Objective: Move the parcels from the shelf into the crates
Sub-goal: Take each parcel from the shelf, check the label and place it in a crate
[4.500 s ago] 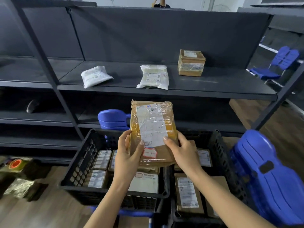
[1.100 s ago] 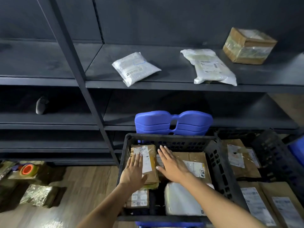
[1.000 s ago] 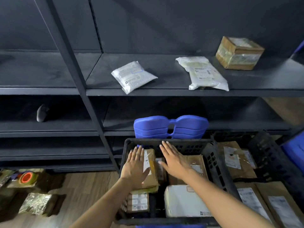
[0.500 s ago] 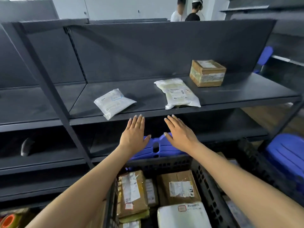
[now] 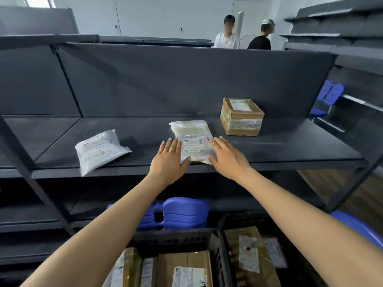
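On shelf [image 5: 269, 146], white parcel [image 5: 191, 139] between flat, unclenched left hand [image 5: 169, 160], right hand [image 5: 227, 157]

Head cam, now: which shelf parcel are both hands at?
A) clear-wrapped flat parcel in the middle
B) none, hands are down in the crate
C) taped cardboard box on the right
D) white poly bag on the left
A: the left hand and right hand lie flat on either side of the clear-wrapped flat parcel at the shelf front edge, not yet lifting it; the white poly bag and the cardboard box sit untouched.
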The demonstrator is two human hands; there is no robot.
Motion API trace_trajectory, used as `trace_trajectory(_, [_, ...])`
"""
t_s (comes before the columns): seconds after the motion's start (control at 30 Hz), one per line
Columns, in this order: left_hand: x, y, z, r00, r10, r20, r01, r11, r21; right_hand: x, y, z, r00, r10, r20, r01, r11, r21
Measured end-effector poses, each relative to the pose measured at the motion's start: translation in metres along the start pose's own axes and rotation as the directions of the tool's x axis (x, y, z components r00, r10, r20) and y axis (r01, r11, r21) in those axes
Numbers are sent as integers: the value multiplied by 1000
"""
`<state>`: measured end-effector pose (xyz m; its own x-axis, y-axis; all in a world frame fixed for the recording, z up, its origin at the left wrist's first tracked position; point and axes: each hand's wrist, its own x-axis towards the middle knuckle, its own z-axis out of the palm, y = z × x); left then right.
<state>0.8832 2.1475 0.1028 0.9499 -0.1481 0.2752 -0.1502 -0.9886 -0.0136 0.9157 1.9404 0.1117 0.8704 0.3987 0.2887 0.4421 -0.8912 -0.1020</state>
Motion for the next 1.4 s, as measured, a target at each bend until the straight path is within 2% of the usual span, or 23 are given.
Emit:
trace_trajectory(0.27, [53,12,26,973,-96,212,112,991,-68,37,20,21,992,99,83,-108,988,110])
trace_trajectory(0.37, [66,6,34,946,-168,278,214,966,-148,49,20,32,974,160,159,-190,961,202])
trace_trajectory(0.47, [74,6,39,927,-234,293,314,912,-264,58,21,40,947,251,201,-303,904,301])
trace_trajectory(0.67, [84,16,41,898,-343,276,439,754,-490,68,14,44,905,385,181,-423,763,490])
trace_trajectory(0.77, [85,19,41,891,-390,233,450,685,-574,70,12,41,871,459,173,-456,629,630])
trace_trajectory(0.87, [80,19,39,887,-423,184,429,610,-666,62,12,38,858,497,133,-428,547,720])
trace_trajectory(0.97, [68,19,35,876,-455,160,402,504,-764,49,11,35,842,528,110,-392,459,797])
trace_trajectory(1.07, [53,21,28,853,-503,143,369,386,-846,29,6,30,851,519,87,-351,437,828])
trace_trajectory(1.2, [30,27,15,824,-506,255,330,63,-942,-3,-3,22,871,490,16,-239,395,887])
trace_trajectory(1.27, [16,30,9,824,-473,311,320,-64,-945,-19,-8,20,887,461,-15,-183,383,905])
trace_trajectory(1.33, [0,33,1,834,-457,309,292,-108,-950,-33,-11,20,882,470,-19,-164,344,925])
trace_trajectory(1.4, [-16,33,-6,848,-448,285,255,-129,-958,-44,-11,20,854,519,25,-170,232,958])
